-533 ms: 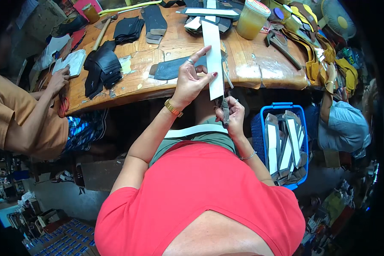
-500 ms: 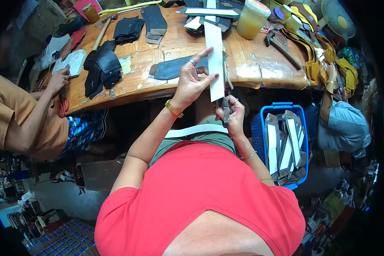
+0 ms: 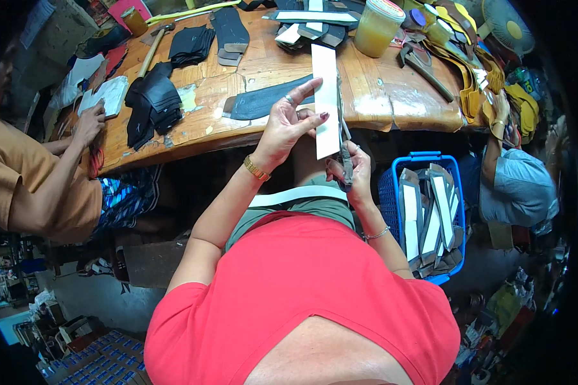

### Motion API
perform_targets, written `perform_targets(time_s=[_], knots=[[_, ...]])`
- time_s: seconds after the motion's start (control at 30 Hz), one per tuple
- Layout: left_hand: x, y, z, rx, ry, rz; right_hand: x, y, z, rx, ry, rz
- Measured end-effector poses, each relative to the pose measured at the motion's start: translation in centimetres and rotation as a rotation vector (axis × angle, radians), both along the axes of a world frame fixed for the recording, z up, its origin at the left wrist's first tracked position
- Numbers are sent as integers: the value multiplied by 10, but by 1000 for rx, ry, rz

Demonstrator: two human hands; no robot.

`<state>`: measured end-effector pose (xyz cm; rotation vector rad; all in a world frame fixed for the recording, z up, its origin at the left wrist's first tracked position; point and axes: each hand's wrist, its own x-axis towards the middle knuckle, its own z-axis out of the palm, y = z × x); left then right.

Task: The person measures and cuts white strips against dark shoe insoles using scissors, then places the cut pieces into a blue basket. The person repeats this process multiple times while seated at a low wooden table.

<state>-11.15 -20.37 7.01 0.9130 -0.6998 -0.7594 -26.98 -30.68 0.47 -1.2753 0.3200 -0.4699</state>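
Note:
My left hand (image 3: 293,122) pinches a long white strip (image 3: 326,96) between thumb and fingers, just in front of the table edge. In my right hand (image 3: 358,170) is a pair of scissors (image 3: 347,160) with dark, wrapped-looking handles; its fingers are closed round them. The blades point away from me along the strip's right edge, partly hidden, and I cannot tell how far apart they stand. Another white strip (image 3: 302,194) lies across my lap. Behind my left hand, a dark curved piece (image 3: 266,104) rests on the table.
The wooden table (image 3: 237,77) bears stacked dark pieces (image 3: 157,102), two hammers (image 3: 430,77), a jar of yellowish stuff (image 3: 377,29) and a pile with white strips (image 3: 311,29). A blue basket (image 3: 424,158) of strips stands at my right. Co-workers sit left (image 3: 38,173) and right (image 3: 517,186).
The white strip has come slightly toward me and stands more upright. My right hand and the scissors have shifted a little right, with the blades now beside the strip's right edge.

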Motion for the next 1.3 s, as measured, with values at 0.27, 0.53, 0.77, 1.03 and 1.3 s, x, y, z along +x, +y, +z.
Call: perform_targets(time_s=[0.27,0.53,0.77,1.03,1.3], knots=[[8,-13,-8,63,-250,202,-2,3,-7,-43,20,-6],[-4,-19,-11,46,-306,243,0,-2,-19,-158,-27,-96],[-6,-21,-19,13,-330,279,-8,3,-18,-44,-9,-89],[-8,-19,-23,45,-152,189,-13,4,-20,-3,-4,-97],[-16,-16,-22,47,-70,84,4,-4,-8,-8,-13,-155]])
